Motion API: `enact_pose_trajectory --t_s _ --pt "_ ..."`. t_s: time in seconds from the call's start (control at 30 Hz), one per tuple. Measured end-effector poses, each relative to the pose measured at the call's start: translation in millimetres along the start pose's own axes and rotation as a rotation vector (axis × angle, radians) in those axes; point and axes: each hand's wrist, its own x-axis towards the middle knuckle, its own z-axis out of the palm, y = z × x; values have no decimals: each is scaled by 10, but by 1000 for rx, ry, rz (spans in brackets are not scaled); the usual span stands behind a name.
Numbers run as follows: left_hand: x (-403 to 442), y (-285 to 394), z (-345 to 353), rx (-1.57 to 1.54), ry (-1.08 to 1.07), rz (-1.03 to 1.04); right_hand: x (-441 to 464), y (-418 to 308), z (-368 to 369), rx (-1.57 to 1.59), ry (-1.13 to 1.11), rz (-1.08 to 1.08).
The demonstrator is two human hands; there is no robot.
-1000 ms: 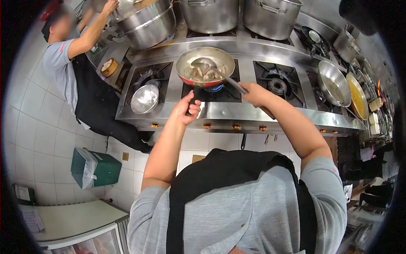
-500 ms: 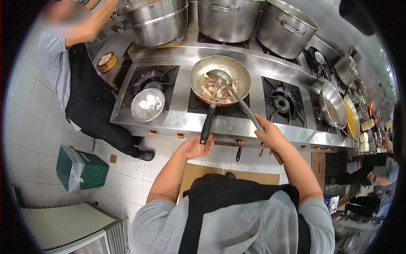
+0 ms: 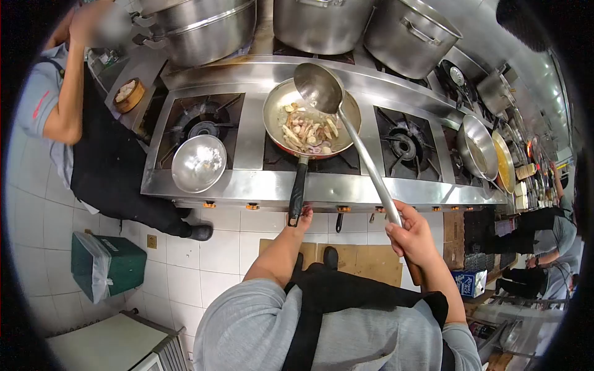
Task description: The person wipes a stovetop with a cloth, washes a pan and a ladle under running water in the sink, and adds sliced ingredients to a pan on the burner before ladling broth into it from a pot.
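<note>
Sliced food (image 3: pixel 308 133) lies in the frying pan (image 3: pixel 270 117), which stands on the middle burner. My right hand (image 3: pixel 409 234) is wrapped round the handle of a long ladle (image 3: pixel 320 88), its bowl raised over the far side of the pan. Below the end of the black pan handle (image 3: pixel 297 193) is my left hand (image 3: pixel 303 217), at the stove's front edge. The handle and the stove edge hide most of its fingers. An empty metal bowl (image 3: pixel 199 163) sits left of the pan.
Large pots (image 3: pixel 323 26) stand along the back. A person (image 3: pixel 105 142) is at the left, above a green bin (image 3: pixel 127 267). More pans (image 3: pixel 477 147) stand at the right, where other people (image 3: pixel 555 235) are visible. A bamboo steamer (image 3: pixel 129 96) rests at the upper left.
The ladle has risen from the food to above the pan's far side. My left hand has left its grip on the pan handle and dropped below it. The view has shifted.
</note>
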Motion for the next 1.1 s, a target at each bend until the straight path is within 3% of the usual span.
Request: enact_pose_trajectory --t_s 0.17,0.3,0.37,0.4,0.43,0.53,0.57,0.6,0.67,0.73,0.8,0.93,1.03,1.1 --pt "-111 2 79 -16 6 -16 28 61 -132 18 -24 -2" --pt "-277 83 163 174 -37 63 175 112 -340 39 -64 11" --pt "-325 193 183 430 142 -106 298 168 -501 -36 -79 -1" --pt "-401 230 215 683 175 -84 379 140 -563 -122 -58 -15" --pt "-519 269 217 669 183 -58 497 74 -632 -209 -39 -33" --pt "-1144 388 398 1303 105 -339 1165 70 -943 -708 -46 -243" --pt "-1444 414 500 1300 -27 -285 1393 85 -1014 -845 -74 -367" --pt "-1713 438 599 1296 -160 -229 1518 41 -1008 -835 -98 -385" --pt "-2158 411 815 1029 -382 -16 1663 -29 -940 -1198 -118 -341" --pt "-2539 215 1145 933 -345 286 1603 -80 -1034 -1280 -237 -361" --pt "-2620 139 1301 960 -240 322 1431 -168 -1252 -1348 -402 -383" --pt "-2466 57 1408 1011 3 415 1016 -529 -1572 -1224 -523 -277" --pt "-2581 -84 1484 916 -149 380 1000 -375 -1718 -1056 -575 -383" --pt "-2596 -179 1525 892 -119 364 1076 -323 -1730 -1007 -598 -466"
